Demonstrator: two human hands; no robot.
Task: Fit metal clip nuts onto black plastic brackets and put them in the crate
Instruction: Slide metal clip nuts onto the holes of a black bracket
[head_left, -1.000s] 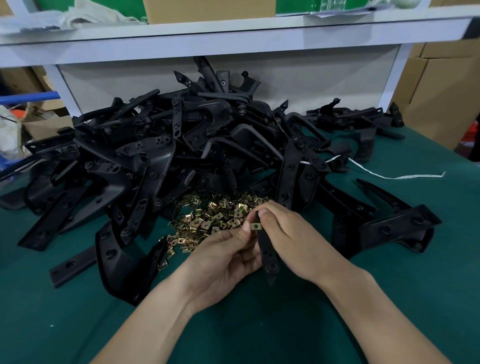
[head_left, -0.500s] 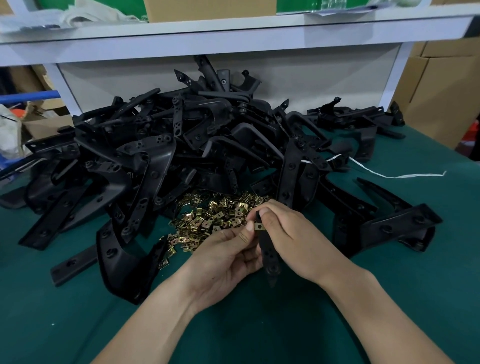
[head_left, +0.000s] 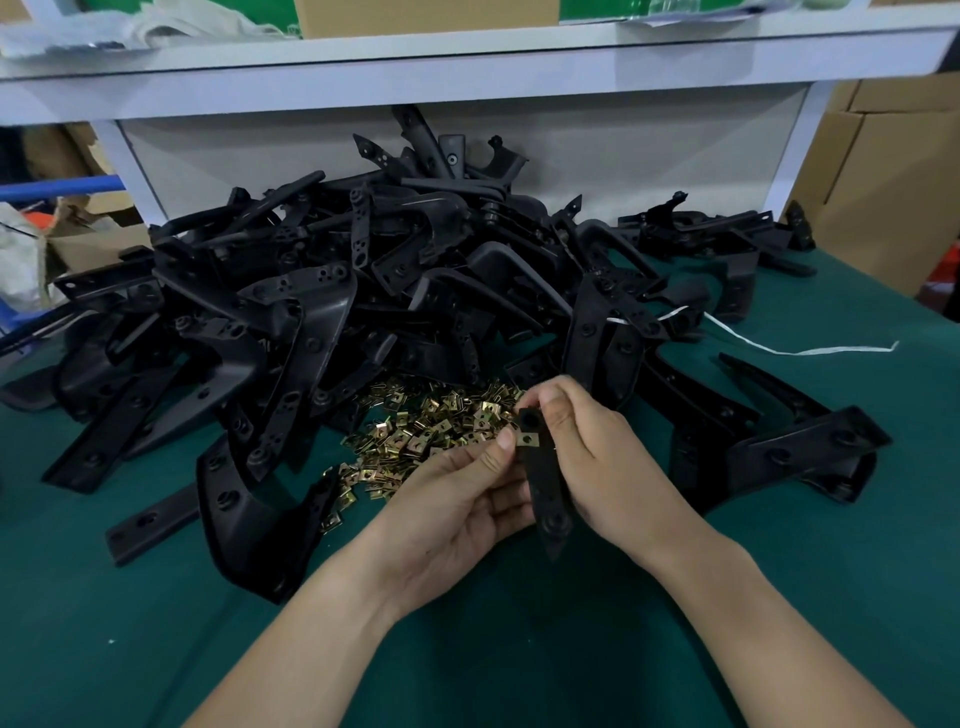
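One clip nut (head_left: 526, 439), pinched by the left hand (head_left: 452, 504); right hand (head_left: 602, 457) grips the bracket (head_left: 543, 483). Pushed crooked, it could spring off.

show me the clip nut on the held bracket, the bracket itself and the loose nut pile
clip nut (head_left: 526, 439): head view, its flat brass face
held bracket (head_left: 543, 480): head view, bare strip below the nut
loose nut pile (head_left: 415, 441): head view, middle of the heap
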